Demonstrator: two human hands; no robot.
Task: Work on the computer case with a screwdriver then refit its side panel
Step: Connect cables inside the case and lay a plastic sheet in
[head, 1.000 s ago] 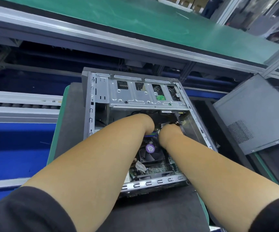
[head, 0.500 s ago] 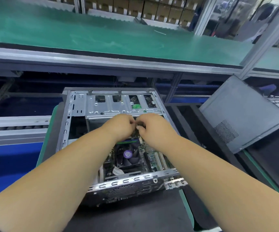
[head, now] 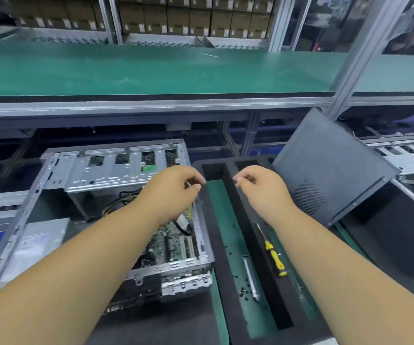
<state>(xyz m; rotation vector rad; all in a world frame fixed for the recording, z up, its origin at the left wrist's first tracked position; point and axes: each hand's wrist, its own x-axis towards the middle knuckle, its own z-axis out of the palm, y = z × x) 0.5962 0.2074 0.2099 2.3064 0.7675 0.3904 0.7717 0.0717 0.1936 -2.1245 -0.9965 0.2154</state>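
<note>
computer case (head: pixel 106 220) lies open-side up | left hand (head: pixel 173 188) above its right edge, fingers curled, pinching something small, unclear what | right hand (head: pixel 263 188) right of case, fingers curled, contents unclear | yellow screwdriver (head: pixel 274 256) in foam tray (head: pixel 228 290) right of case | side panel (head: pixel 330 168) leaning beyond tray

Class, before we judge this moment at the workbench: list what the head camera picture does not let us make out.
- Whether the left hand or right hand pinches something small: curled fingertips, blurred.
- Lower motherboard in the computer case: hidden by the left forearm.
- Screwdriver tip: hidden behind the right forearm.
- Side panel lower edge: where it rests is unclear.
</note>
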